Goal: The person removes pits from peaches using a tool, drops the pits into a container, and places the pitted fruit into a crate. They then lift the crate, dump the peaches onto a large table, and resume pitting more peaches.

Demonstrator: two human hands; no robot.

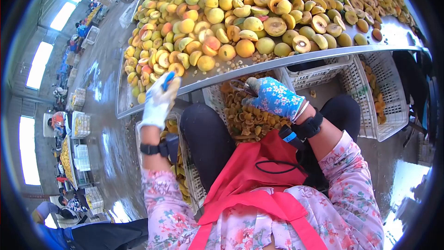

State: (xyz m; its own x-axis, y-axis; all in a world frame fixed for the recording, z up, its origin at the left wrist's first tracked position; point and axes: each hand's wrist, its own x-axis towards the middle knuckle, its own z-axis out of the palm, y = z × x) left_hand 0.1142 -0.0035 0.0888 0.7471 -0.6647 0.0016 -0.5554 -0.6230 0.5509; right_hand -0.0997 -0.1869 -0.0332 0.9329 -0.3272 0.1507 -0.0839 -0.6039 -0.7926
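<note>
My left hand (161,101), in a white glove with blue patches, is at the near edge of the fruit-covered table. Its fingers are curled together, and what they hold, if anything, is hidden. A cut peach half (176,69) lies just beyond its fingertips. My right hand (276,98), in a blue flowered glove, is closed round a small metal tool (240,86) with a thin looped end. It hovers above a crate (213,97) of peach pieces (256,119) between my knees. Whole and halved yellow peaches (215,15) are heaped on the metal table (222,75).
The table's raised metal rim (277,61) runs across in front of me. White crates stand under it at right (380,93) and beside my left leg (198,180). Other people (69,202) sit among crates at left. The floor (104,125) is wet.
</note>
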